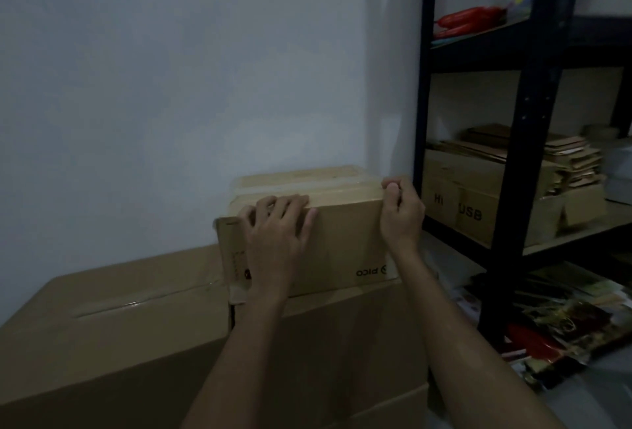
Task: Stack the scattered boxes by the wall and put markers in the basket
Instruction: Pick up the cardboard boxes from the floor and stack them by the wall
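Observation:
A small taped cardboard box (342, 230) with upside-down print sits against the white wall on top of a larger cardboard box (342, 336). My left hand (277, 240) lies on its near face with the fingers spread up over the top edge. My right hand (402, 213) grips its upper right corner, fingers curled over the edge. Another large taped box (113, 326) stands to the left, level with the lower one. No markers or basket are visible.
A black metal shelf unit (526, 121) stands close on the right, holding labelled cardboard boxes (478, 203), flattened cardboard and red items. Papers and packets (564, 326) lie on the floor beneath it.

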